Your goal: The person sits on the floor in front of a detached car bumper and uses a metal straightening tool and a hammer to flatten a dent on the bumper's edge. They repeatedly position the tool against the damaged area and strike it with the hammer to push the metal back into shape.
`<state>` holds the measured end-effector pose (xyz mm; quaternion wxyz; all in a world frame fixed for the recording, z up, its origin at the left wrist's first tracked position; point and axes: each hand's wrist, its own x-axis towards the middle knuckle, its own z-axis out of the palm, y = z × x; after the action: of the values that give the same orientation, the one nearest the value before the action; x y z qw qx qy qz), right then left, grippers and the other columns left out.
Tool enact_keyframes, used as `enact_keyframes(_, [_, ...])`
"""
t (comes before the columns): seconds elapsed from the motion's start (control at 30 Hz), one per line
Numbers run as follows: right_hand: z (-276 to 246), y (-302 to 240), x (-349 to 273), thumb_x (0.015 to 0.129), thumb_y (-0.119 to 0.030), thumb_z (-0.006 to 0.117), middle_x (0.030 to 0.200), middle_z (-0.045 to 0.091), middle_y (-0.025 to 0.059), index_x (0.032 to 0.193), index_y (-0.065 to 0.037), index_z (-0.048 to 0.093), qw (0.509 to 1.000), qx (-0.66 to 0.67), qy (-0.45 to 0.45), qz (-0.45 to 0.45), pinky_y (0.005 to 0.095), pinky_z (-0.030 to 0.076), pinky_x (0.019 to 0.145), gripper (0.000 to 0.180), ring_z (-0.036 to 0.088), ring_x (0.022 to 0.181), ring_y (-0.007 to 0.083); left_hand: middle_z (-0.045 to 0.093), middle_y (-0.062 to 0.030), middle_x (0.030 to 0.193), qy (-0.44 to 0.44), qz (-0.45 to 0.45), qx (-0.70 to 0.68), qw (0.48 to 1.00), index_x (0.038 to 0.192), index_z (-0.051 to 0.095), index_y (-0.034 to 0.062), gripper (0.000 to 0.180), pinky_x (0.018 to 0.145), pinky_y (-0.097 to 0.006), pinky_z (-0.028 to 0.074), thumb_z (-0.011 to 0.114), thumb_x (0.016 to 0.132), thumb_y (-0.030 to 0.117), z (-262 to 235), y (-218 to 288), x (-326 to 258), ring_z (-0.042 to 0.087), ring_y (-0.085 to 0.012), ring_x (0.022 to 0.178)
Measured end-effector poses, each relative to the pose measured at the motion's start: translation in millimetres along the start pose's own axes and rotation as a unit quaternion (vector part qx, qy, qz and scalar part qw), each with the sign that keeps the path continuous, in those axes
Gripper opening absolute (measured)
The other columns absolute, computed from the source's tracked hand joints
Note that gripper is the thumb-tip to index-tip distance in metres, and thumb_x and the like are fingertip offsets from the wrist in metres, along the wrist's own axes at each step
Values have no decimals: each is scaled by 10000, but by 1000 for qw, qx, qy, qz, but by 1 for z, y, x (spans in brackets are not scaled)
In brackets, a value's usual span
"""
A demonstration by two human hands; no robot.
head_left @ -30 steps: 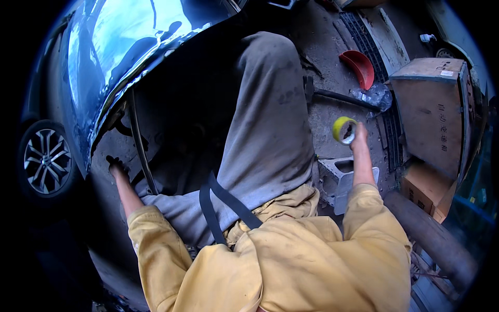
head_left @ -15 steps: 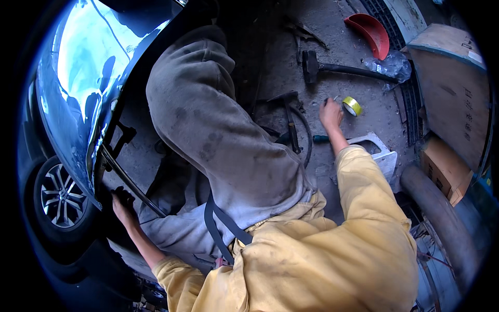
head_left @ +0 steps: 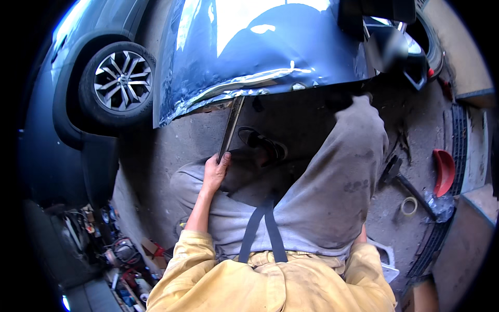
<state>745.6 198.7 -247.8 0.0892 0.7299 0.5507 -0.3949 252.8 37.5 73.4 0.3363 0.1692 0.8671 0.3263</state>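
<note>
Steel bar (head_left: pixel 231 126) runs from six toward twelve, top under the dented blue panel (head_left: pixel 260 57); left hand (head_left: pixel 214 171) clamps its lower end, right hand hidden.

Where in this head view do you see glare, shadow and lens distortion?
Head view: bright sky glare on the dented blue car panel; deep shadow beneath it around the metal bar held by the left hand; fisheye bending and a black rim at the edges.

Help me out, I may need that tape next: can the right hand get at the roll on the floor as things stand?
Probably yes. The tape roll lies in the open on the concrete beside the hammer, on the person's right. The right hand is hidden behind the raised knee, so its grip is unclear.
</note>
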Motion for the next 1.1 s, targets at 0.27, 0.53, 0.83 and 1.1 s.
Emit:
enact_keyframes(0.27, [-277, -235, -153, 971, -105, 468, 692, 475, 18, 1122, -11, 528, 887, 377, 72, -258, 235, 415, 459, 188, 474, 521, 99, 569, -260, 647, 135, 121, 126, 975, 743, 583, -22, 648, 610, -478, 460, 622, 880, 611, 19, 11, 4, 569, -463, 655])
enact_keyframes(0.53, [-243, -405, -273, 1040, -230, 492, 677, 475, -17, 1187, 2, 536, 799, 275, -30, -534, 193, 372, 462, 277, 455, 508, 52, 631, -228, 649, 167, 127, 136, 968, 729, 596, 18, 645, 614, -505, 494, 590, 872, 647, 14, 24, -7, 639, -452, 693])
enact_keyframes(0.83, [-216, -470, -292, 1006, -267, 587, 630, 533, -15, 1061, -22, 602, 868, 142, -115, -462, 218, 385, 412, 252, 507, 473, 55, 656, -237, 682, 173, 133, 122, 968, 738, 611, 23, 644, 621, -509, 516, 568, 880, 649, 12, 16, -6, 656, -443, 693])
enact_keyframes(1.1, [-324, -529, -362, 1045, -517, 226, 638, 501, 58, 812, -45, 488, 519, 289, 188, -782, 253, 467, 554, 588, 506, 539, 139, 654, -228, 665, 184, 156, 116, 964, 722, 603, 21, 642, 605, -501, 522, 558, 894, 638, 9, 16, -8, 659, -436, 673])
